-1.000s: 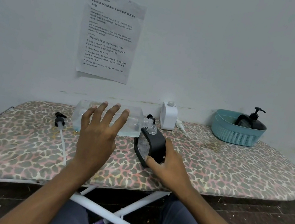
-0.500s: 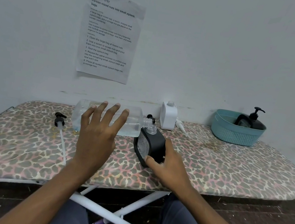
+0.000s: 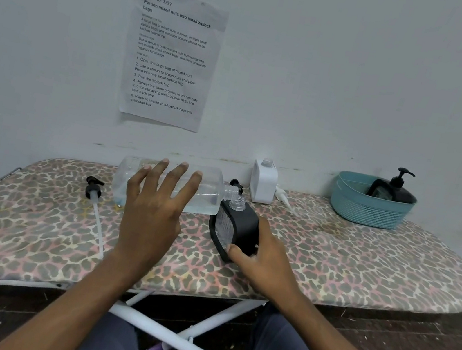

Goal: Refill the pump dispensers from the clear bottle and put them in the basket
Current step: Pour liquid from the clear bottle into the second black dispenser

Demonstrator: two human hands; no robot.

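Note:
My left hand (image 3: 154,207) holds the clear bottle (image 3: 208,192) on its side above the board, fingers spread over its near face. Liquid lies along the bottle's lower half. Its open neck meets the open mouth of a black dispenser (image 3: 241,225). My right hand (image 3: 264,260) grips that dispenser, which stands tilted on the board, with my thumb on its front lower corner. A teal basket (image 3: 367,208) at the far right holds another black pump dispenser (image 3: 395,190).
A black pump head with a long tube (image 3: 94,187) lies on the leopard-print ironing board (image 3: 362,258) to the left. A white dispenser without its pump (image 3: 263,182) stands by the wall, with a white pump (image 3: 282,197) lying beside it. A second black pump (image 3: 235,184) shows behind the bottle neck.

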